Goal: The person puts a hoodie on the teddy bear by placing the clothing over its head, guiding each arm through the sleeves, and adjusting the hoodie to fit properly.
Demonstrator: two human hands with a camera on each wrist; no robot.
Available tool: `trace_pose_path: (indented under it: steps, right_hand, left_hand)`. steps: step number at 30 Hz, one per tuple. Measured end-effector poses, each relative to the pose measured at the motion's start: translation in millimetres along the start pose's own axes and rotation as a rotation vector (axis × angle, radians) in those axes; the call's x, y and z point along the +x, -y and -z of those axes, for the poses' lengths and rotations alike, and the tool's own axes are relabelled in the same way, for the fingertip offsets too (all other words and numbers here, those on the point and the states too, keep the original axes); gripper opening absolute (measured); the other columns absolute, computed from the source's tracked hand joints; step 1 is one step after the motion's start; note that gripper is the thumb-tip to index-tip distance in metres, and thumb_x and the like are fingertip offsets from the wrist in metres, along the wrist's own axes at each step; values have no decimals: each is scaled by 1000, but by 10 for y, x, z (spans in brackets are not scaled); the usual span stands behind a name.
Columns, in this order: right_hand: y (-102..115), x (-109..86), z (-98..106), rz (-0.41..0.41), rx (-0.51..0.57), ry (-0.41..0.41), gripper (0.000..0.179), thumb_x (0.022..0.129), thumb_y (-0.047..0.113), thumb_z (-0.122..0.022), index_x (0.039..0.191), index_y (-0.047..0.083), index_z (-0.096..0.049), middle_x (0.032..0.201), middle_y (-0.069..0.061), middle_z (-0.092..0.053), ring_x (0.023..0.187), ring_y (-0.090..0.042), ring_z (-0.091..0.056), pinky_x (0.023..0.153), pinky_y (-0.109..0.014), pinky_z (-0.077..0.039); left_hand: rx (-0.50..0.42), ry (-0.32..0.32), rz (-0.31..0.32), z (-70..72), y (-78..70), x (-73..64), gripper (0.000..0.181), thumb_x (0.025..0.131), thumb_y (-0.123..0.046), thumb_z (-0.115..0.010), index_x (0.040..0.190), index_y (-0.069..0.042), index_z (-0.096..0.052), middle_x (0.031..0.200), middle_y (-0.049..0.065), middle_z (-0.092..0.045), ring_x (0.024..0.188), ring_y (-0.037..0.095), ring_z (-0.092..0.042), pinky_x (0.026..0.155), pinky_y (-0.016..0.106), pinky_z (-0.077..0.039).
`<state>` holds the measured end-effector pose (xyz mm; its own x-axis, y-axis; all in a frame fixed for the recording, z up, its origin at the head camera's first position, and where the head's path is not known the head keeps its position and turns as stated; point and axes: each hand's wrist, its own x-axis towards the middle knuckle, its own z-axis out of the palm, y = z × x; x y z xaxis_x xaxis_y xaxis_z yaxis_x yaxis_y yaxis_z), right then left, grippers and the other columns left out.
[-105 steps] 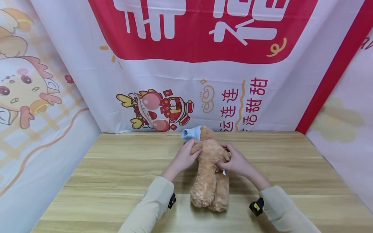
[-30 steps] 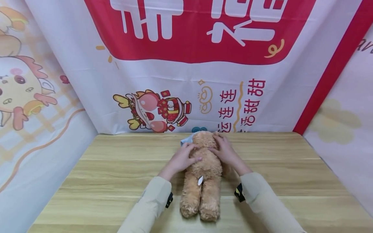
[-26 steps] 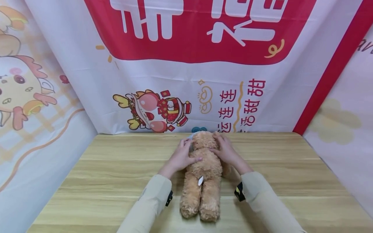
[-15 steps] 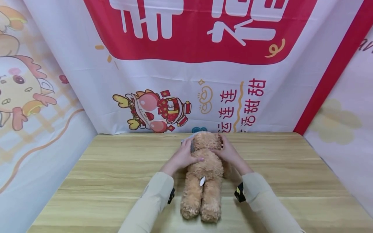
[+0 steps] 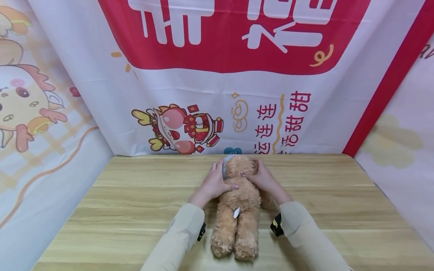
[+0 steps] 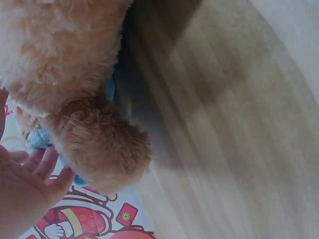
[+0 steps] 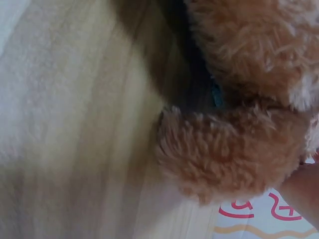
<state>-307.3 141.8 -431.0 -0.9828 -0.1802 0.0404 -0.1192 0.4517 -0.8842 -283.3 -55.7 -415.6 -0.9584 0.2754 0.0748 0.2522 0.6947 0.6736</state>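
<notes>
A light-brown plush bear (image 5: 240, 199) lies on the table with its legs toward me and a white tag (image 5: 236, 212) between them. My left hand (image 5: 215, 182) holds its left side, thumb on the upper back and fingers beside the head. Between those fingers and the head shows a strip of light-blue cloth (image 5: 224, 169). On the other side my right hand (image 5: 266, 180) grips the head and neck, its thumb across the neck. A furry arm (image 6: 104, 149) sticks out in the left wrist view, and another furry arm (image 7: 234, 154) in the right wrist view. The bear's underside is hidden.
The wood-grain table (image 5: 142, 210) runs back to a hanging printed cloth (image 5: 203, 84) behind the bear's head. Printed side panels (image 5: 44, 169) stand left and right. Black wrist devices (image 5: 277, 226) sit at my sleeve cuffs.
The bear has turned so its back and tag face up. The blue cloth that stuck out at the upper left is now mostly covered. My right hand moved up to the head; lately little moves.
</notes>
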Motion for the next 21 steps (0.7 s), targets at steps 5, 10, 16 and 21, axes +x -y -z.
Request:
trace_pose_path:
  steps: [5,10,16,21]
  right_hand:
    - [19,-5,-26,25,-72,-7,74,80,4,-68,141,-10,-29,139,-32,-40,129,-45,-41,110,-54,-34]
    - [19,-24,-15,21,-190,-29,58,80,6,-68,130,-10,-44,127,-28,-46,121,-43,-46,105,-55,-38]
    - [-17,-69,-35,103,-182,-32,54,76,4,-69,124,-6,-48,124,-26,-46,117,-39,-46,102,-53,-39]
    - [-27,-114,17,132,-188,25,62,78,8,-66,135,-3,-43,134,-26,-42,122,-40,-44,102,-55,-39]
  left_hand:
    - [37,-47,16,-22,-28,-48,109,70,-40,-84,151,-4,-20,139,26,-37,126,39,-43,106,48,-40]
    - [70,-88,46,-67,-84,-63,107,68,-40,-85,149,-2,-25,126,25,-44,114,37,-47,98,48,-44]
    - [97,-232,64,-167,-61,-49,76,78,-29,-78,139,-3,-43,112,21,-51,102,35,-52,87,47,-47]
    - [123,-320,26,-213,-30,-41,57,80,-21,-77,128,-7,-50,118,19,-51,108,35,-53,90,47,-47]
